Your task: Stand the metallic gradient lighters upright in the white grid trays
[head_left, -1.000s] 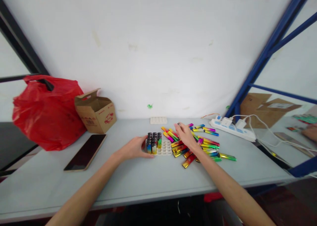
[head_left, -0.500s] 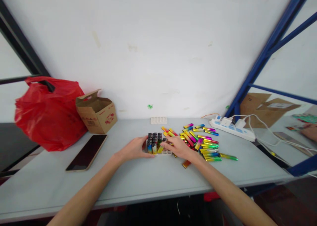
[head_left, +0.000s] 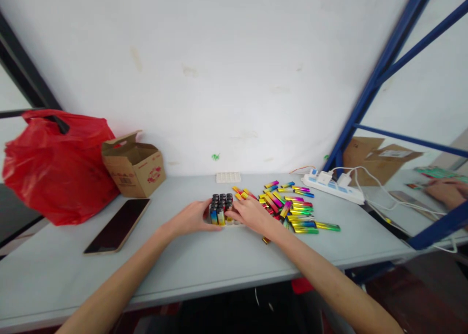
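Several lighters (head_left: 221,203) with black tops and shiny coloured bodies stand upright in rows in a white tray (head_left: 237,224). My left hand (head_left: 193,218) grips the left side of this group, thumb along the front and fingers toward the back. At the right side of the rows, the fingers of my right hand (head_left: 252,213) are closed on a lighter (head_left: 228,215), mostly hidden by them. Just right of that hand, a loose pile of metallic rainbow sleeves or lighters (head_left: 280,202) lies on the table.
Against the wall sits another white tray (head_left: 228,177). A phone (head_left: 119,225), an open cardboard box (head_left: 135,166) and a red plastic bag (head_left: 62,168) are at the left. Rightward are a power strip (head_left: 334,187), a blue frame (head_left: 373,90) and another person's hands (head_left: 446,191).
The view has shifted slightly right. My right hand has moved in closer to the standing lighters, and the tilted yellow lighter under its fingers is now more upright and more hidden.
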